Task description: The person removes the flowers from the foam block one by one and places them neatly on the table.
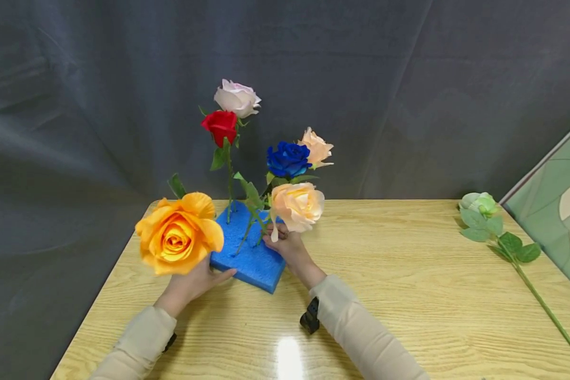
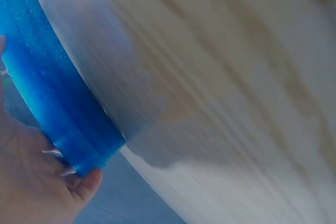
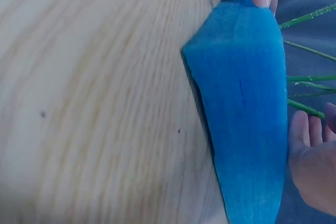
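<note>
A blue foam block [image 1: 261, 264] lies on the table with artificial roses standing in it. My left hand [image 1: 192, 282] grips the block's left end, thumb along its front side; the large orange rose [image 1: 178, 237] hides part of this hand. In the right wrist view, my right hand [image 3: 315, 156] pinches a green stem [image 3: 307, 108] just above the foam. The front peach rose [image 1: 296, 206] partly covers those fingers. Around it stand a blue rose [image 1: 288, 159], another peach rose [image 1: 316, 148], a red rose [image 1: 220, 127] and a pale pink rose [image 1: 238, 98].
A pale green flower [image 1: 478, 203] with a long stem lies on the wooden table [image 1: 399, 279] at the right. A dark curtain [image 1: 408, 105] hangs behind the table. One green patterned panel [image 1: 556, 200] leans at the right edge.
</note>
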`<state>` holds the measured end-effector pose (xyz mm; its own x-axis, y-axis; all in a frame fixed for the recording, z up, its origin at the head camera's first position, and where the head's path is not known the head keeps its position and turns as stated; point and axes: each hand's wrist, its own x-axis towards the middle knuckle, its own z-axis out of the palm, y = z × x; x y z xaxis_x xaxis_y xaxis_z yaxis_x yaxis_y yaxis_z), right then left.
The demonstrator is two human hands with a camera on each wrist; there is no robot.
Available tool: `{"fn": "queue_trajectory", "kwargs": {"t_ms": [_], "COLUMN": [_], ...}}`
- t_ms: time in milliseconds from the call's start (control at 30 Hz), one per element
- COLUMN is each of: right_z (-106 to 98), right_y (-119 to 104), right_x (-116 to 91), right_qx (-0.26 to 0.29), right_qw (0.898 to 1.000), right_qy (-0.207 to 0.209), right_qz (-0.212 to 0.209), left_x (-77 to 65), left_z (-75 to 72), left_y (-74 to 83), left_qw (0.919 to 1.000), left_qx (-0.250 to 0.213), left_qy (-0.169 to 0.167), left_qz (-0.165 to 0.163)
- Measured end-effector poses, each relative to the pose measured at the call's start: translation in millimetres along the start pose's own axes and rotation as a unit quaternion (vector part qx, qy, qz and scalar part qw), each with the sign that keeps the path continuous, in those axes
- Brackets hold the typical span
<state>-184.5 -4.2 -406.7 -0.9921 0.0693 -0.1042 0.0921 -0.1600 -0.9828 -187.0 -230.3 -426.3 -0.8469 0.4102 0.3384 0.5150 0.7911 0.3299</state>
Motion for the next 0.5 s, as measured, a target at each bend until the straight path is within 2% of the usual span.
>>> {"fn": "queue_trajectory", "kwargs": {"t_ms": [133,300,500], "right_z": [-0.1,-2.4,-3.8], "right_y": [-0.9,0.1,3.9], "right_x": [1.0,3.4,4.3], "right_qx": [-0.002,0.012,0.031], "right_qw": [1.000,0.999,0.999], "right_qy": [0.017,0.029,0.032], "right_qz": [0.014,0.025,0.019], "left_x": [-1.2,-3.1,-2.3], "left_z": [1.3,2.7,4.3], "left_y": [6.8,13.3,12.5], "left_qw": [0.9998,0.9999,0.9989], "left_qx": [-0.006,0.009,-0.030], "left_qy": [0.018,-0.010,-0.034], "left_qz": [0.010,-0.002,-0.016]}}
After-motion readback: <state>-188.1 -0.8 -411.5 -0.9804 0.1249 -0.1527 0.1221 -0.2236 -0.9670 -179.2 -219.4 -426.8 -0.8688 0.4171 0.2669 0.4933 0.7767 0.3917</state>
